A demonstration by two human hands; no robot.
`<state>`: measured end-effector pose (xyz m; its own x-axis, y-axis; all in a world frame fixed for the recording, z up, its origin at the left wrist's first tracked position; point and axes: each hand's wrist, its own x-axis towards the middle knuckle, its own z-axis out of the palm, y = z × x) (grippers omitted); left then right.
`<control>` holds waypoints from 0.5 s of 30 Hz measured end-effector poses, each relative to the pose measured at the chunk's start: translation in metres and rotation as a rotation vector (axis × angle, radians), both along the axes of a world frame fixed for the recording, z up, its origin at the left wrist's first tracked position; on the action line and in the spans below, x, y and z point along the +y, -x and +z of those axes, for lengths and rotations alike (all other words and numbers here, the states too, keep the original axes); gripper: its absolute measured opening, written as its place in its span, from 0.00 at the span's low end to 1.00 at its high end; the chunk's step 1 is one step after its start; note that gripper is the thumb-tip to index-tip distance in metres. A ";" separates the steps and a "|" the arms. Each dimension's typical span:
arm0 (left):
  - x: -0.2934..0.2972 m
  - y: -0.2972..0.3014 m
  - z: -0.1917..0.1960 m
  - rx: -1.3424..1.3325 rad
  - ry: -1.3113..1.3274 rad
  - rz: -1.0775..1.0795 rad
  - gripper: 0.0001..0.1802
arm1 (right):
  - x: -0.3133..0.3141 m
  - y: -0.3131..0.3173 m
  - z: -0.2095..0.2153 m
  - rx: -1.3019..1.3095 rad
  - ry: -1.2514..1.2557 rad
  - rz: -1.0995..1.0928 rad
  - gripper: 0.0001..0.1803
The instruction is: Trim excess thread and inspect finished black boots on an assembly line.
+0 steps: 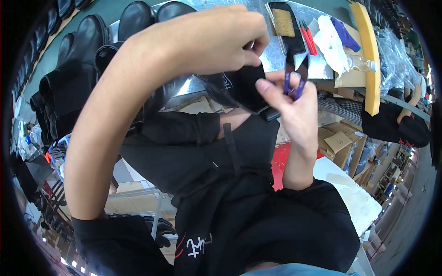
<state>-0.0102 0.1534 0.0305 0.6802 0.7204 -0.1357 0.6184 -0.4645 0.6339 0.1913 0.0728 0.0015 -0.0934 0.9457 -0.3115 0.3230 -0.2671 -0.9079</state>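
Note:
My left hand (216, 41) is closed around the top of a black boot (237, 89) held up in front of my chest. My right hand (294, 106) grips small purple-handled thread snips (293, 78), their dark blades pointing up beside the boot's edge. The boot's lower part is hidden behind my left forearm and my black apron (221, 184).
Several black boots (73, 69) stand in rows at the upper left. On the shiny bench (276, 55) lie a black brush (286, 25), red tools (308, 39), a white cloth (331, 43) and a yellow foam strip (370, 60). Cardboard boxes (338, 142) sit to the right below it.

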 end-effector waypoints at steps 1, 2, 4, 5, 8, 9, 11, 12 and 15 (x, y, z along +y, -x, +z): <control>0.004 0.001 -0.007 -0.080 -0.028 -0.009 0.10 | 0.004 -0.004 -0.001 0.034 0.010 -0.013 0.10; 0.008 0.001 -0.011 -0.158 -0.058 -0.009 0.10 | 0.007 -0.004 -0.003 0.077 -0.011 -0.016 0.09; 0.018 -0.002 -0.017 -0.130 0.010 -0.042 0.11 | 0.006 -0.004 0.003 0.080 -0.024 -0.027 0.09; 0.023 -0.006 -0.019 -0.099 0.078 -0.085 0.12 | 0.005 -0.004 0.003 0.087 -0.039 -0.046 0.10; 0.021 -0.013 -0.006 -0.083 0.137 -0.040 0.13 | 0.012 -0.043 0.007 -0.052 -0.395 0.098 0.21; 0.021 -0.011 -0.004 -0.056 0.182 -0.044 0.13 | 0.016 -0.046 0.016 -0.156 -0.479 0.162 0.23; 0.021 -0.004 -0.003 -0.033 0.203 -0.057 0.14 | 0.027 -0.049 0.035 -0.292 -0.599 0.345 0.23; 0.021 0.000 -0.003 -0.005 0.221 -0.068 0.16 | 0.033 -0.047 0.042 -0.419 -0.722 0.530 0.23; 0.031 0.003 0.004 -0.141 0.599 -0.022 0.14 | 0.033 -0.041 0.058 -0.689 -0.634 0.728 0.34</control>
